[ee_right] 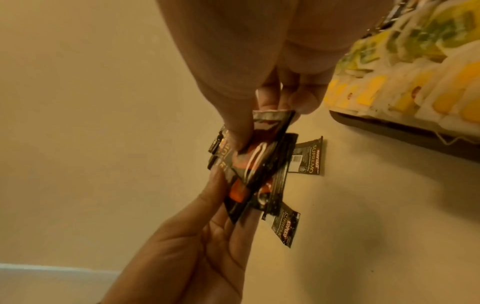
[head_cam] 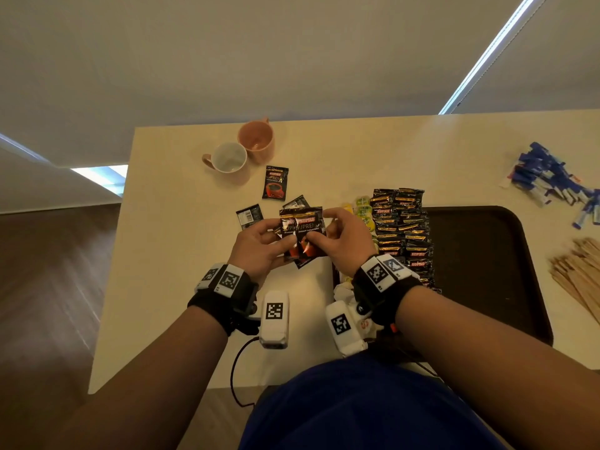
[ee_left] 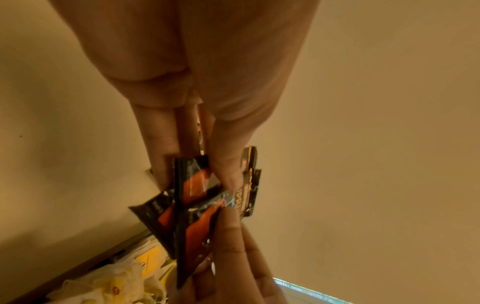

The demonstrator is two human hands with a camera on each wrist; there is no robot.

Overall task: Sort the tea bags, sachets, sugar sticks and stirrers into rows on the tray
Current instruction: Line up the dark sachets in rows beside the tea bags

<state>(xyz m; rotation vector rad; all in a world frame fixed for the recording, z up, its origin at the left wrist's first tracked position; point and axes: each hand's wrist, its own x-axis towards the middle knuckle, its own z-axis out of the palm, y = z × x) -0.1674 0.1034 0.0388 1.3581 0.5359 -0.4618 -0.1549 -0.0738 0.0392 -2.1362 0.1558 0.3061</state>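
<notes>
Hands meet above the pale table (head_cam: 181, 241), left of the dark tray (head_cam: 487, 254): left hand (head_cam: 256, 248) and right hand (head_cam: 344, 241) both pinch a fanned bunch of glossy black Kopiko sachets (head_cam: 303, 235), thumbs on top. How many sachets overlap is unclear. Rows of sachets (head_cam: 402, 228) and yellow tea bags (head_cam: 363, 212) fill the tray's left side.

Glossy foil, matt tray

We see shiny foil sachets (head_cam: 303, 233), a smooth pale wood-look table (head_cam: 181, 241), a matt dark plastic tray (head_cam: 483, 254), wooden stirrers (head_cam: 578, 271) and glazed mugs (head_cam: 243, 151).
</notes>
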